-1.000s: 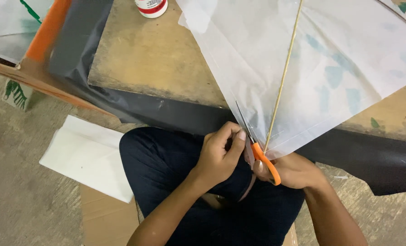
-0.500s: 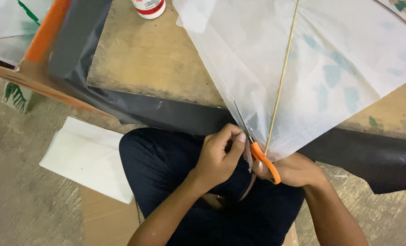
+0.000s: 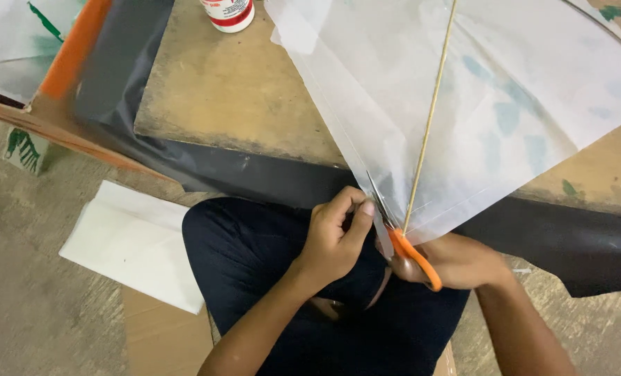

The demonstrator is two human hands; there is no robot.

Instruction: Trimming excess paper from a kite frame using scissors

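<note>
A white thin-paper kite (image 3: 477,104) with a thin bamboo stick (image 3: 429,125) down its middle lies on a low wooden board (image 3: 234,97). Its bottom corner hangs over the board's near edge toward my lap. My left hand (image 3: 335,237) pinches the paper edge at that corner. My right hand (image 3: 457,261) grips orange-handled scissors (image 3: 404,244), whose blades point up along the paper's left edge beside the stick.
A red-and-white glue bottle (image 3: 228,12) stands at the board's far edge. Black sheet (image 3: 255,174) drapes the board's front. Folded white paper (image 3: 136,244) lies on the floor at left, on brown cardboard (image 3: 161,334). Orange and white kite paper (image 3: 53,49) sits upper left.
Hardly anything differs; both hands stay at the kite's bottom corner with the scissors in the same place.
</note>
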